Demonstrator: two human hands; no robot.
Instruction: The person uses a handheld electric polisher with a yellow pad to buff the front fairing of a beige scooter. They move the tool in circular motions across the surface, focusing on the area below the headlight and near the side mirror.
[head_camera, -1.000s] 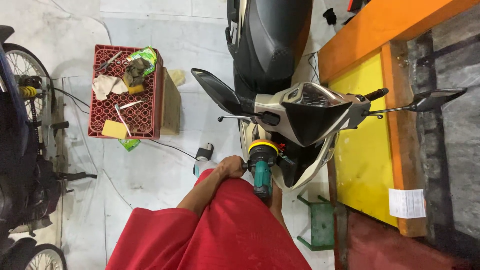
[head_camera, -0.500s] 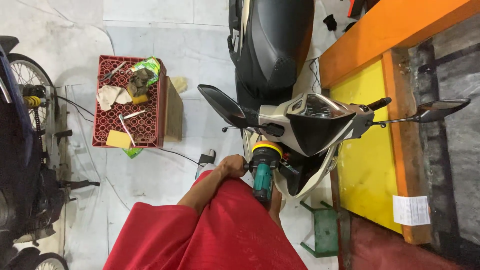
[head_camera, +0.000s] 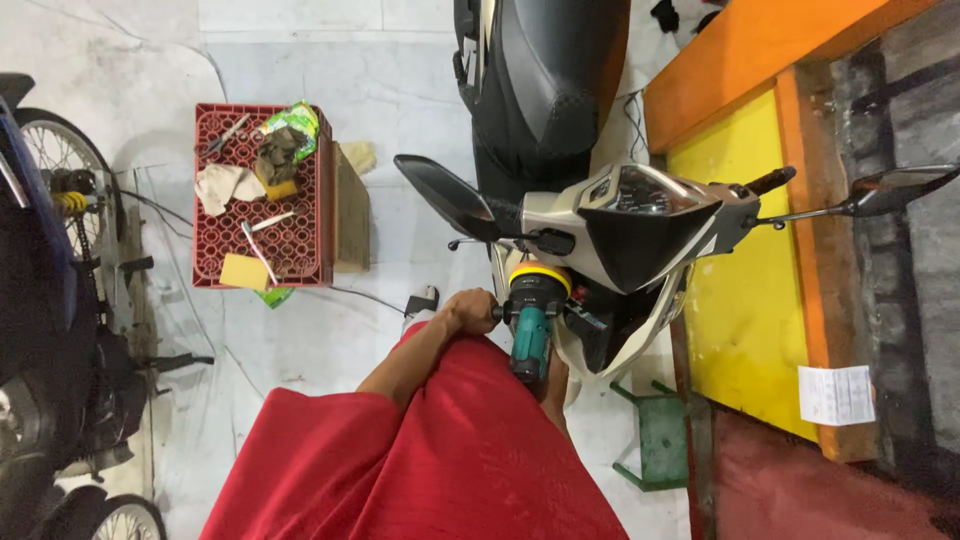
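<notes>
A teal power polisher (head_camera: 530, 340) with a yellow and black pad (head_camera: 538, 280) is pressed against the front panel of a beige and black scooter (head_camera: 620, 230), just below the handlebar. My left hand (head_camera: 466, 310) is closed around the tool's side grip. My right hand (head_camera: 553, 385) is mostly hidden behind the tool body, with only a strip of forearm showing; it seems to hold the rear of the tool. My red shirt (head_camera: 450, 460) fills the lower middle of the view.
A red plastic crate (head_camera: 300, 235) holds rags, hand tools and a yellow sponge. A dark motorcycle with spoked wheels (head_camera: 50, 300) stands at the left. A small green stool (head_camera: 660, 435) sits by a yellow and orange wall (head_camera: 740, 250). Cables lie on the floor.
The view has shifted a little, so the scooter and crate sit slightly further right. Both hands stay on the polisher at the same spot on the scooter's front.
</notes>
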